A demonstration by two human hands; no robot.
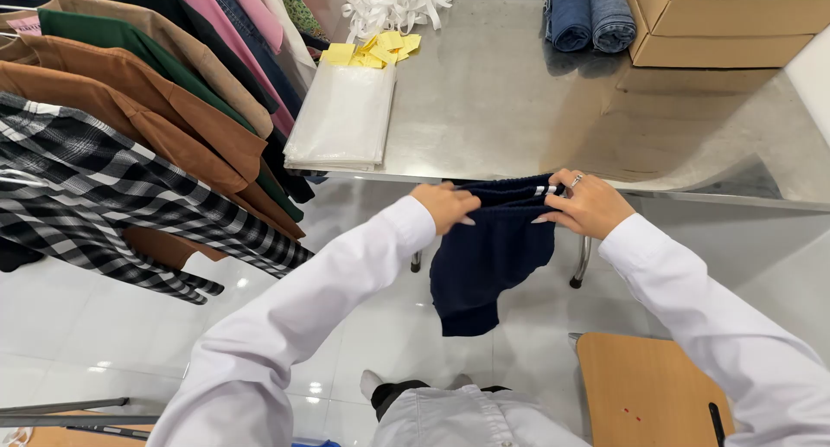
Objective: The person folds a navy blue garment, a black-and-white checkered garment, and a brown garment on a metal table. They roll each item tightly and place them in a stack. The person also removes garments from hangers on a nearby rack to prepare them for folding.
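My left hand (444,205) and right hand (586,207) pinch the navy garment (488,257) at its waistband | it hangs between them, before the steel surface (501,110) | clothes rack (130,136) left, white tiled floor below

Looks like a clothing stockroom / packing area: rail of hung garments (130,127) at left, steel table (519,110) w/ stack of clear poly bags (341,118), yellow tags (376,49), white ribbon bundle (393,6), folded jeans (588,15) & cardboard boxes (726,23). Glossy tiled floor (78,326).
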